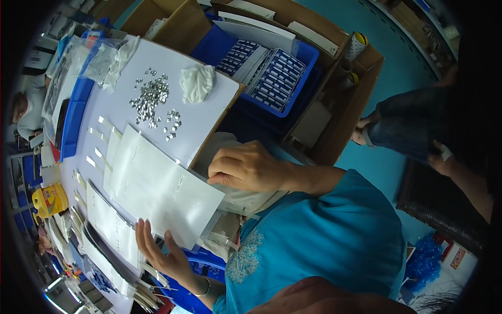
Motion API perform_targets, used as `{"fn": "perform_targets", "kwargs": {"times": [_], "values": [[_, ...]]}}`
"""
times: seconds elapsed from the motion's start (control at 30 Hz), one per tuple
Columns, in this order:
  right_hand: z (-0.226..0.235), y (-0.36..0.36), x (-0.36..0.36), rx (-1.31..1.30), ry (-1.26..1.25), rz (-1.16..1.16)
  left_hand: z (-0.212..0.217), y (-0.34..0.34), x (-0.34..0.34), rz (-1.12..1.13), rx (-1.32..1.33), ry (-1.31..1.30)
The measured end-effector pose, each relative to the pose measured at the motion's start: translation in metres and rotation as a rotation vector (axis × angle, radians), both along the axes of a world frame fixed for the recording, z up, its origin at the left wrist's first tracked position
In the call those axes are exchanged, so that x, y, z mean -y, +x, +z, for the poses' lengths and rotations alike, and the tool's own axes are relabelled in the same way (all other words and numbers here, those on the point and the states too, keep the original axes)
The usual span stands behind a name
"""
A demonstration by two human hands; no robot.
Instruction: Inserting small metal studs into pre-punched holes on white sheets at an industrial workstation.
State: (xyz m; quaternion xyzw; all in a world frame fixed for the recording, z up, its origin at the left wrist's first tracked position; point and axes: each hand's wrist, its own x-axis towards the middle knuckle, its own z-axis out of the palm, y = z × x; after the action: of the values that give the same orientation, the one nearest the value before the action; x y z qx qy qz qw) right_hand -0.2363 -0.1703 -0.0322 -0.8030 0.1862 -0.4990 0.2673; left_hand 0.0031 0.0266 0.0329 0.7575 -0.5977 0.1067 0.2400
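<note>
A glossy white sheet [157,183] with short rows of small marks lies in front of me on the pale table, with pale narrow strips [107,125] at its far edge. My left hand [167,256], a bracelet at its wrist, has its fingers spread beside the sheet's near left corner. Over the near right edge of the same sheet, my right hand [246,166] is closed, fingers curled and thumb tucked against them. What it pinches, if anything, is hidden. Beyond the sheet lies a heap of small shiny metal pieces [150,98], with a crumpled white cloth [197,82] near it.
More white sheets [107,222] lie to the left. On the right, a blue crate [285,111] holds blue-and-white printed sheets beside cardboard boxes [366,78]. A blue tray [73,123] and a yellow jug [50,200] are farther off. Another person's jeans-clad legs [402,123] show at right.
</note>
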Motion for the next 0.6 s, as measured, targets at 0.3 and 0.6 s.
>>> {"fn": "perform_targets", "kwargs": {"times": [0.3,0.6], "values": [[0.007,-0.027,0.016,0.058,0.114,-0.094,-0.007,-0.006,0.035,-0.023,-0.042,0.200],[0.033,-0.020,0.072,-0.186,-0.069,-0.329,-0.006,-0.010,0.042,0.018,-0.009,0.163]]}}
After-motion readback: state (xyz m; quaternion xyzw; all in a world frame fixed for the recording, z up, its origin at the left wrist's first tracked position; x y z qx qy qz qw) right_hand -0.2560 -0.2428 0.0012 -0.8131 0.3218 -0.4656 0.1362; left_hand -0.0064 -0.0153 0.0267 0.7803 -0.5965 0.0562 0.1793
